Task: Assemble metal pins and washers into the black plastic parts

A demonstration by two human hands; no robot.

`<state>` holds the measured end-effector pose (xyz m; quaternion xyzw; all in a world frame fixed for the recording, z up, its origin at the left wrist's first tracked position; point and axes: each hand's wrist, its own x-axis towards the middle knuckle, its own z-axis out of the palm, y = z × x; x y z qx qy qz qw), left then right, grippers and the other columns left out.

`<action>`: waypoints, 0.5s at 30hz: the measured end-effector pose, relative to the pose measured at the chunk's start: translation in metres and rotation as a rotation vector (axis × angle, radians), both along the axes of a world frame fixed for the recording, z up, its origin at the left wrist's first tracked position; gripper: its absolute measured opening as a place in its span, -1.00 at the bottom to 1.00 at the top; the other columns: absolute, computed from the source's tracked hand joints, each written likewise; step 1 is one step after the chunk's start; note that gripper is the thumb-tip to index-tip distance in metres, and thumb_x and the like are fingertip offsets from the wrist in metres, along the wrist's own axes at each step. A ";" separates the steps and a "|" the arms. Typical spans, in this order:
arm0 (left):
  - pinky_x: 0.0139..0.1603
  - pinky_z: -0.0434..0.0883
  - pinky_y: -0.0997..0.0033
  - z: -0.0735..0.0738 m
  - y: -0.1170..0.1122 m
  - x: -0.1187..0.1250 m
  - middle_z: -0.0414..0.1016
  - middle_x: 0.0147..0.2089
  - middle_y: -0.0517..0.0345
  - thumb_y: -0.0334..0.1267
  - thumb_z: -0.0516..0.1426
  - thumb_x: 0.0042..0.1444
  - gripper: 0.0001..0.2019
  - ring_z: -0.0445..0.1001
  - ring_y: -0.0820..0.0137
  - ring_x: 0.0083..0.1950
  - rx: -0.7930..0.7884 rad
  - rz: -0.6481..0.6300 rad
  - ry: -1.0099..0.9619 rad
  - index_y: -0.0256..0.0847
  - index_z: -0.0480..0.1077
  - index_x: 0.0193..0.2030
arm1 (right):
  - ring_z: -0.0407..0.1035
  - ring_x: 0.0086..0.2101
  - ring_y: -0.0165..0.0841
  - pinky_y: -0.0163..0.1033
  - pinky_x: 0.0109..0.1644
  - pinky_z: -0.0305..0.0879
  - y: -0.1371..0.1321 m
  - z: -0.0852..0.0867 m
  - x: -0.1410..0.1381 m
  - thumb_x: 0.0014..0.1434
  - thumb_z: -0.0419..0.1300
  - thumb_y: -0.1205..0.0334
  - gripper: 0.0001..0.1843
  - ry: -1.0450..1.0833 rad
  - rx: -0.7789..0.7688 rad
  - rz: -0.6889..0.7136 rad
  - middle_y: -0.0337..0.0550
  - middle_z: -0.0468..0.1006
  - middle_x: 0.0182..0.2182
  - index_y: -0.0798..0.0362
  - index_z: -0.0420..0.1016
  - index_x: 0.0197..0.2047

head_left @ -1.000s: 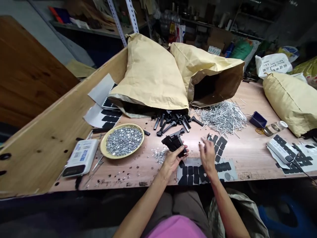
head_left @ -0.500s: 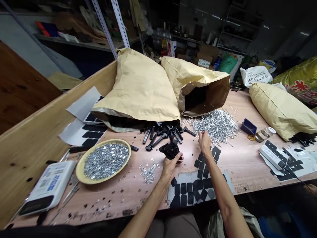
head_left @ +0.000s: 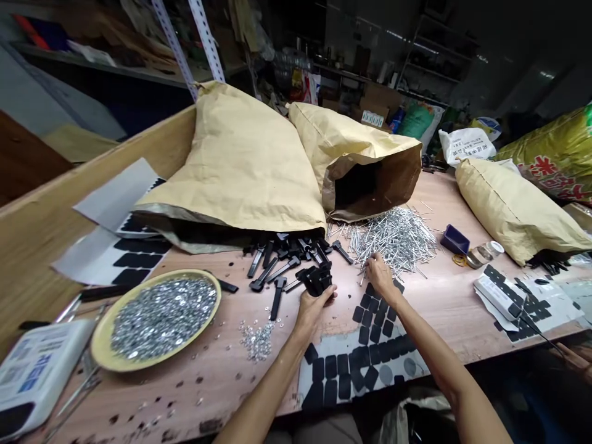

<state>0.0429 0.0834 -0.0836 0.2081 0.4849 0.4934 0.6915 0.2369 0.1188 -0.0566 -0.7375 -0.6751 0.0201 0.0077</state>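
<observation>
— The left hand [head_left: 316,306]?
— It grips black parts [head_left: 316,279] above the table [head_left: 448,302], behind its front edge.
— And the right hand [head_left: 381,275]?
— At the metal pins [head_left: 401,237]; pinching or not, I cannot tell.

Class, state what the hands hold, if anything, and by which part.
The left hand holds a bunch of black parts by the end nearest the person. The right hand is at the metal pins; whether it grips any cannot be told.

Shiny metal rods [head_left: 400,237], glinting metal washers [head_left: 164,317], smooth plastic-looking parts [head_left: 316,280]; paper sacks [head_left: 245,160] — matt, creased
</observation>
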 end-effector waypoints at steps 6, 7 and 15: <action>-0.33 0.44 0.45 0.002 -0.015 -0.007 0.56 -0.48 0.08 -0.11 0.40 -0.39 -0.65 0.50 0.42 -0.43 0.105 -0.121 0.064 -0.31 0.55 -0.46 | 0.37 -0.26 -0.30 -0.25 -0.22 0.25 -0.023 0.010 0.001 0.22 0.00 0.35 -0.77 0.075 0.090 -0.028 0.07 0.33 0.05 0.10 0.48 -0.19; -0.32 0.44 0.44 0.001 -0.016 -0.009 0.57 -0.46 0.07 -0.11 0.39 -0.38 -0.65 0.51 0.41 -0.41 0.124 -0.147 0.074 -0.30 0.56 -0.44 | 0.36 -0.25 -0.28 -0.22 -0.20 0.25 -0.025 0.014 0.002 0.21 0.02 0.35 -0.79 0.096 0.133 -0.009 0.06 0.36 0.02 0.09 0.48 -0.21; -0.05 0.45 0.25 -0.001 -0.021 -0.017 0.62 -0.27 0.01 -0.20 0.37 -0.31 -0.68 0.55 0.23 -0.17 0.309 -0.267 0.179 -0.28 0.56 -0.35 | 0.36 -0.43 -0.37 -0.20 -0.36 0.35 -0.054 0.061 -0.007 0.13 0.11 0.15 -0.78 0.901 0.381 0.048 -0.19 0.42 -0.39 0.06 0.38 -0.16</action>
